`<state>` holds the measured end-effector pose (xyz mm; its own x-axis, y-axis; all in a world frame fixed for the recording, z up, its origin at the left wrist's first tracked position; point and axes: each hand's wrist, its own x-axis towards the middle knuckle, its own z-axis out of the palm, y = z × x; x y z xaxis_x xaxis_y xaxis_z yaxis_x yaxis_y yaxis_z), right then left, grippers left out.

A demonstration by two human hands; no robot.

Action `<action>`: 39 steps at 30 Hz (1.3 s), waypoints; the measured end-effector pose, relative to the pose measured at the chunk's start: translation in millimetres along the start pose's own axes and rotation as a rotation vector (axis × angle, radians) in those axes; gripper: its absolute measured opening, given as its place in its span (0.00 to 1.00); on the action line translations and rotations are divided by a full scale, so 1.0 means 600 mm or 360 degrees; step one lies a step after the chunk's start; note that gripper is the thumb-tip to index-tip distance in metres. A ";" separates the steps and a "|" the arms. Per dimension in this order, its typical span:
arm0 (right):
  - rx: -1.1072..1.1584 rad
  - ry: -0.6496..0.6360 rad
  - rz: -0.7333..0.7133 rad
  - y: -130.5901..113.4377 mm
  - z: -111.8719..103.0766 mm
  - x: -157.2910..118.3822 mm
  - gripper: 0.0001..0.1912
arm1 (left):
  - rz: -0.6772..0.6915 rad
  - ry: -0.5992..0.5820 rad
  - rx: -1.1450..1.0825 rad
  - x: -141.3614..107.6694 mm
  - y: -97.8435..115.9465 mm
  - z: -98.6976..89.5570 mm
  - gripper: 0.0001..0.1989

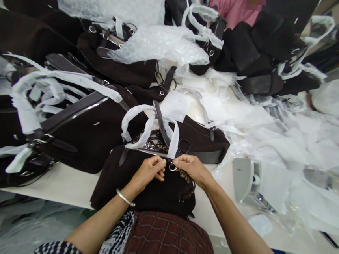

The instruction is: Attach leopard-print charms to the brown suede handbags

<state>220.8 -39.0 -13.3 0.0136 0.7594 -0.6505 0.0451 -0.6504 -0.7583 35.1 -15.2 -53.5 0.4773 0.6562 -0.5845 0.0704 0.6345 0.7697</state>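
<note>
A dark brown handbag [122, 190] stands at the table's front edge, close against my body. White wrapping covers its handles [146, 135], and a chain [153, 141] lies at its top opening. My right hand [191, 167] pinches a metal ring [172, 166] at the bag's upper edge. Beside it my left hand [150, 171] is closed, thumb against fingertips, over the bag's front; whatever it holds is hidden or too small to name. A patterned charm [185, 176] hangs below my right hand.
Several more dark bags [82, 135] with wrapped handles crowd the left and back. Bubble wrap [164, 45] lies behind. White sheets [301, 142] spread over the right side, near a grey tape dispenser [244, 177] and a dark pen-like stick [329, 240]. A person in pink [231, 8] is across the table.
</note>
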 end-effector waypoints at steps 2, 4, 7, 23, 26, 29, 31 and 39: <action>-0.0136 0.0154 -0.0095 0.006 0.015 -0.009 0.15 | -0.0093 -0.0110 0.0034 -0.013 -0.001 0.003 0.19; -0.0265 0.0249 -0.0156 0.009 0.025 -0.022 0.14 | -0.0119 -0.0148 -0.0040 -0.020 -0.003 0.008 0.18; -0.0150 0.0194 -0.0136 0.014 0.031 -0.046 0.17 | -0.0127 -0.0070 -0.0171 -0.020 -0.007 0.015 0.16; 0.0125 0.0377 -0.0266 0.083 0.090 -0.129 0.13 | 0.0074 -0.0052 -0.0028 -0.063 -0.023 0.026 0.12; -0.0138 0.0358 -0.0332 0.083 0.083 -0.140 0.09 | 0.0153 0.0063 0.0135 -0.064 -0.027 0.032 0.09; -0.0379 0.0355 -0.0349 0.086 0.076 -0.151 0.08 | 0.0248 0.0101 0.0305 -0.067 -0.033 0.040 0.07; -0.0516 0.0378 -0.0389 0.089 0.076 -0.154 0.07 | 0.0254 0.0098 0.0313 -0.071 -0.039 0.044 0.07; -0.0580 0.0430 -0.0463 0.092 0.089 -0.158 0.05 | 0.0236 0.0072 0.0153 -0.091 -0.049 0.049 0.14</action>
<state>168.5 -148.1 4.3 0.2030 0.9163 -0.3453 0.4287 -0.4002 -0.8100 32.6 -81.6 -36.9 0.4489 0.7587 -0.4721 0.0869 0.4888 0.8681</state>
